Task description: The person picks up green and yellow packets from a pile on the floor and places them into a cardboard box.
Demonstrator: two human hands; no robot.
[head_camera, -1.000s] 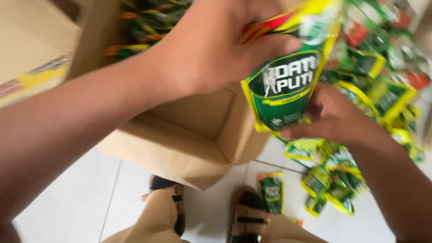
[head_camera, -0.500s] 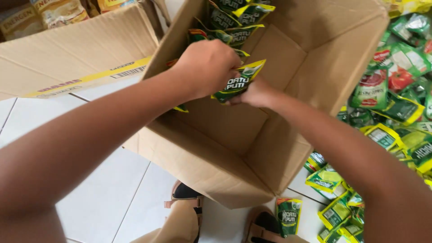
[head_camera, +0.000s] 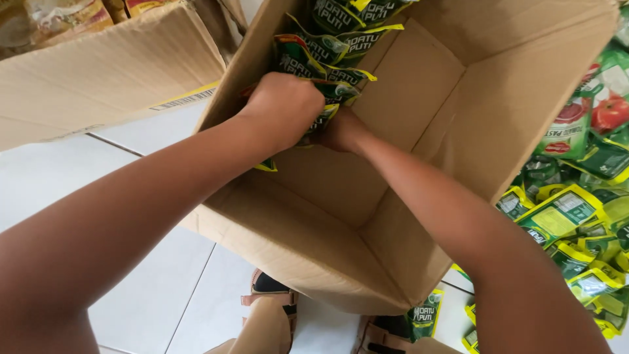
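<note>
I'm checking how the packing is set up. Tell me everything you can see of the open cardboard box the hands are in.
The cardboard box is plain brown corrugated card, open at the top with flaps folded outward, standing on a white tiled floor. Its near half is bare inside; green and yellow sachets are stacked at the far side. The left hand and right hand reach inside, pressing on that stack. Another carton lies to the left; loose sachets lie on the right.

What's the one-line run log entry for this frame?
left hand: pressing green sachet | right hand: touching same sachet | place: open brown cardboard box | beside: loose sachet pile
</note>
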